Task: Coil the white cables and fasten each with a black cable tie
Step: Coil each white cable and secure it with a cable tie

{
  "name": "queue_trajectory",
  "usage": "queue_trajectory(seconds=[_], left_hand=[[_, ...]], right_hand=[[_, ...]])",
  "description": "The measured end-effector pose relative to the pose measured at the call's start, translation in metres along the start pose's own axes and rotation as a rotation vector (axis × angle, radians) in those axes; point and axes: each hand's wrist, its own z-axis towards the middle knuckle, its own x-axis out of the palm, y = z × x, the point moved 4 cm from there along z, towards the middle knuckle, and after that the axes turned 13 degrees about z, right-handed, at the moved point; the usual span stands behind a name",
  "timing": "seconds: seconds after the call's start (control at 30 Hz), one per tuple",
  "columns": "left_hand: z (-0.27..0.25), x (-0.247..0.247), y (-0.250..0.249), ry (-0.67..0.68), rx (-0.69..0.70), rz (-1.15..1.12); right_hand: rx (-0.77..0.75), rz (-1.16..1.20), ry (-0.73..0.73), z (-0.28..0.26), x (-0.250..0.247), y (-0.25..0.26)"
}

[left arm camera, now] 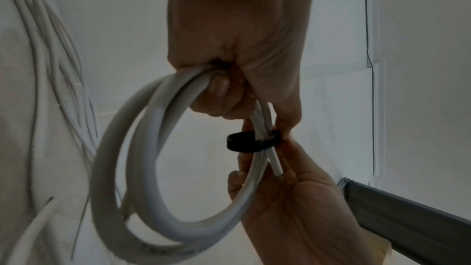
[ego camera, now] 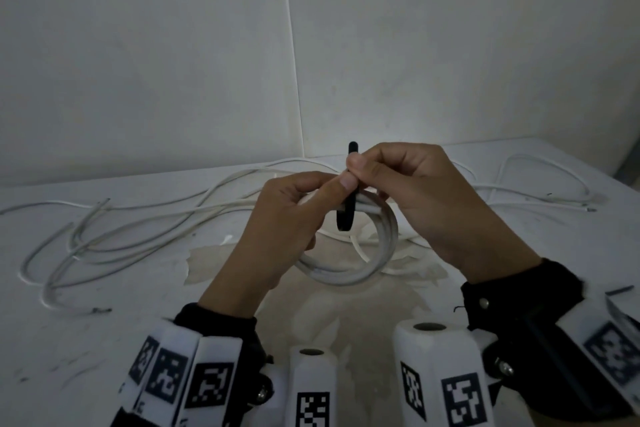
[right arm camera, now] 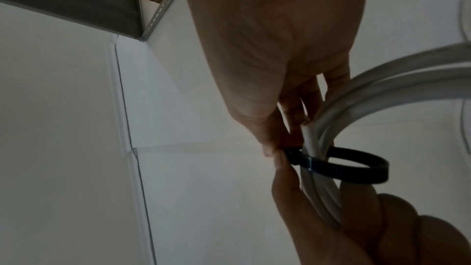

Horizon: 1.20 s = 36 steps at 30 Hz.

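A coiled white cable (ego camera: 349,274) hangs above the table, held at its top by my left hand (ego camera: 294,215), whose fingers curl round the strands (left arm camera: 163,128). A black cable tie (ego camera: 346,215) loops loosely around the coil's top (left arm camera: 244,141) (right arm camera: 356,164). Its free end sticks up past my fingers. My right hand (ego camera: 408,184) pinches the tie's tail just above the left thumb, and its fingertips (right arm camera: 272,151) meet at the tie's head. The left thumb presses there too.
Several loose white cables (ego camera: 114,236) sprawl over the white table (ego camera: 86,340) to the left, with more at the far right (ego camera: 540,184). White walls rise close behind. A grey shelf edge (left arm camera: 407,209) shows in the wrist views.
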Motion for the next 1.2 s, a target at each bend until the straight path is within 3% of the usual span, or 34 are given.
queue_trajectory(seconds=[0.17,0.37,0.67,0.8,1.0,1.2], left_hand=[[-0.001,0.002,-0.003,0.016,0.004,0.034],[-0.005,0.016,-0.008,0.065,0.045,0.103],[-0.004,0.006,-0.012,-0.023,0.052,0.052],[-0.006,0.009,-0.017,-0.060,0.089,0.045],[-0.005,0.014,-0.007,-0.043,0.085,0.073],[-0.007,0.014,-0.014,-0.010,0.113,0.096]], right_hand=[[-0.103,-0.183,-0.140,0.000,-0.002,0.005],[-0.209,-0.161,-0.306,-0.001,-0.017,0.018],[-0.136,-0.131,-0.075,0.000,-0.002,0.010],[-0.197,-0.167,-0.103,-0.002,-0.001,0.012],[-0.278,-0.404,-0.168,-0.003,-0.002,0.007],[-0.267,-0.333,-0.263,-0.002,-0.008,0.005]])
